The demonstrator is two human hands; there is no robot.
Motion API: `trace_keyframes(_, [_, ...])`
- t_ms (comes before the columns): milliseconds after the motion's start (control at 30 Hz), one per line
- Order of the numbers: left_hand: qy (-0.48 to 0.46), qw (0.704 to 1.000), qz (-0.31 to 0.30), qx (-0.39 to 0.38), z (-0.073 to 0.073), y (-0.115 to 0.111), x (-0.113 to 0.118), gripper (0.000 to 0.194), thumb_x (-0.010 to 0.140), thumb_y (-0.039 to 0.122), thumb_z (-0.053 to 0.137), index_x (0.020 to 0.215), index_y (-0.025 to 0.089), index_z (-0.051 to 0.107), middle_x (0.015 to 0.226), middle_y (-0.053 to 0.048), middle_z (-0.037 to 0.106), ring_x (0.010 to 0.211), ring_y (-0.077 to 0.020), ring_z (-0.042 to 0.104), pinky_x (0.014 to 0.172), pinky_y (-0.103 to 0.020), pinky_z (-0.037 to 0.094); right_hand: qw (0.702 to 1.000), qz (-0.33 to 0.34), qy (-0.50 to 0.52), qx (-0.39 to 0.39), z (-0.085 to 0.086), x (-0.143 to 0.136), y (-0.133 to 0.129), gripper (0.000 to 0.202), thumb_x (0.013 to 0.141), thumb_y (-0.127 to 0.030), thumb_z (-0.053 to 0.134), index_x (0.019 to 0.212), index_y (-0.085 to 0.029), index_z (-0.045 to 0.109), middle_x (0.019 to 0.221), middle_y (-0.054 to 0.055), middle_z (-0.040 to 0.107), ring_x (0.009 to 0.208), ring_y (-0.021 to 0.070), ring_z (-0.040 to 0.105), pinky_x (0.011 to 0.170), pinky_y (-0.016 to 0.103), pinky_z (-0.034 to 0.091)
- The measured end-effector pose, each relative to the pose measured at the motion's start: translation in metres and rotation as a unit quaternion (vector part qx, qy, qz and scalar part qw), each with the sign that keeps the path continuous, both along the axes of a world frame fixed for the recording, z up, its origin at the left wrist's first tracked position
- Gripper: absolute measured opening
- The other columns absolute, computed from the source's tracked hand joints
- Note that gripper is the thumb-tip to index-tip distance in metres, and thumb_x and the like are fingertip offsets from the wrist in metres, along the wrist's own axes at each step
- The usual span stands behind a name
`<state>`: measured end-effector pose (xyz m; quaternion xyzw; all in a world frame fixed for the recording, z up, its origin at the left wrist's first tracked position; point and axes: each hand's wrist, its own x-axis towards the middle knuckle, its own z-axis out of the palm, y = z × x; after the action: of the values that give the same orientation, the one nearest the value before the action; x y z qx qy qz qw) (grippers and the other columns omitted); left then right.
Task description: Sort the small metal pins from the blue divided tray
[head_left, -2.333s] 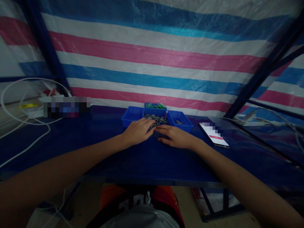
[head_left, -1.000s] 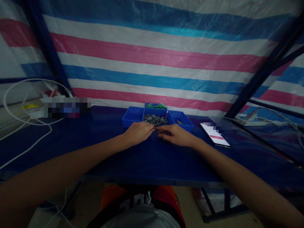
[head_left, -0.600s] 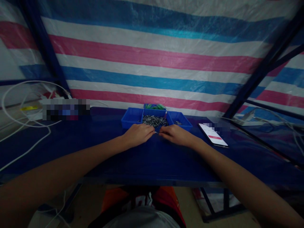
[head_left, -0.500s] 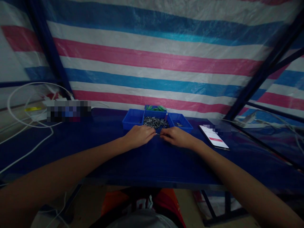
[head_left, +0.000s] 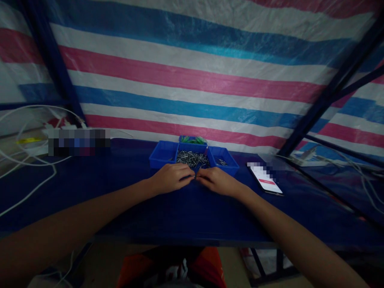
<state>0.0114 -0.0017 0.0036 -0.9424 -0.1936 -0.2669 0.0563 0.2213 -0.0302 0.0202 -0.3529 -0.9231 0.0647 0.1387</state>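
My left hand (head_left: 174, 177) and my right hand (head_left: 216, 181) meet fingertip to fingertip just in front of the blue bins. Both are pinched closed on a small metal piece (head_left: 195, 176), of which only a glint shows between the fingers. Behind them a heap of slim, dark, shiny metal pieces (head_left: 192, 158) fills the middle bin. To its left stands a blue bin (head_left: 159, 162) with hardly anything visible in it. The blue bin on the right (head_left: 231, 169) holds a few similar metal pieces.
At the back, another blue bin (head_left: 186, 146) holds green items (head_left: 193, 140). A lit phone (head_left: 265, 180) lies right on the blue table (head_left: 186, 216). White cables (head_left: 33, 192) and a blurred-out object (head_left: 79, 142) occupy the left. Striped sheeting (head_left: 192, 80) hangs behind.
My fingertips have come closer together, covering most of the thin metal piece that showed between them before. The view has shifted slightly, so everything sits a little further left and lower.
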Motion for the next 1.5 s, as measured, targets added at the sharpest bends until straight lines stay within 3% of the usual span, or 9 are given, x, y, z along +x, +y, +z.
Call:
trace_keyframes(167, [0.006, 0.995, -0.075, -0.061, -0.001, -0.002, 0.000, 0.017, 0.088, 0.024, 0.045, 0.092, 0.017, 0.060, 0.089, -0.003, 0.062, 0.085, -0.0113, 0.057, 0.077, -0.021, 0.044, 1.000, 0.020, -0.016, -0.001, -0.006, -0.004, -0.002, 0.017, 0.090, -0.020, 0.042, 0.083, -0.015, 0.056, 0.073, 0.003, 0.059, 0.064, 0.0112, 0.054, 0.061, 0.023, 0.036])
trace_keyframes(367, [0.060, 0.996, 0.005, -0.061, 0.000, -0.001, -0.002, 0.008, 0.078, 0.021, 0.050, 0.080, 0.017, 0.056, 0.070, 0.001, 0.058, 0.066, -0.0109, 0.055, 0.063, -0.021, 0.041, 1.000, -0.017, -0.024, -0.004, -0.001, -0.003, -0.005, 0.022, 0.092, -0.030, 0.041, 0.096, -0.015, 0.056, 0.086, 0.007, 0.062, 0.079, 0.0162, 0.058, 0.070, 0.027, 0.041])
trace_keyframes(633, [0.092, 0.994, 0.016, -0.053, -0.011, 0.009, -0.003, 0.018, 0.089, 0.028, 0.045, 0.093, 0.018, 0.059, 0.081, -0.001, 0.064, 0.075, -0.0123, 0.060, 0.065, -0.021, 0.042, 0.997, -0.059, -0.021, -0.035, -0.005, -0.009, -0.002, 0.024, 0.093, -0.032, 0.037, 0.087, -0.017, 0.055, 0.081, 0.005, 0.063, 0.073, 0.0156, 0.059, 0.065, 0.026, 0.040])
trace_keyframes(900, [0.141, 0.987, 0.067, -0.043, -0.003, 0.001, -0.003, 0.011, 0.084, 0.023, 0.048, 0.079, 0.018, 0.057, 0.071, 0.001, 0.063, 0.066, -0.0127, 0.060, 0.058, -0.022, 0.041, 0.992, -0.062, 0.028, -0.104, -0.009, 0.001, 0.007, 0.022, 0.094, -0.030, 0.036, 0.085, -0.018, 0.052, 0.078, 0.003, 0.060, 0.070, 0.0143, 0.057, 0.065, 0.025, 0.041])
trace_keyframes(1100, [0.123, 0.988, 0.089, -0.036, -0.007, 0.005, -0.003, 0.015, 0.086, 0.022, 0.043, 0.077, 0.017, 0.054, 0.075, 0.000, 0.063, 0.069, -0.0139, 0.059, 0.060, -0.024, 0.042, 0.990, -0.061, 0.047, -0.117, -0.010, 0.004, 0.010, 0.017, 0.092, -0.029, 0.040, 0.087, -0.018, 0.052, 0.079, 0.003, 0.059, 0.070, 0.0139, 0.056, 0.064, 0.025, 0.041])
trace_keyframes(1500, [0.137, 0.989, 0.056, 0.018, 0.004, 0.003, -0.006, 0.014, 0.087, 0.022, 0.043, 0.078, 0.016, 0.053, 0.075, 0.000, 0.059, 0.070, -0.0120, 0.057, 0.060, -0.022, 0.039, 0.997, -0.036, -0.020, -0.058, -0.006, 0.002, 0.001, 0.010, 0.089, -0.026, 0.045, 0.085, -0.018, 0.048, 0.073, 0.001, 0.058, 0.064, 0.0118, 0.054, 0.060, 0.023, 0.036])
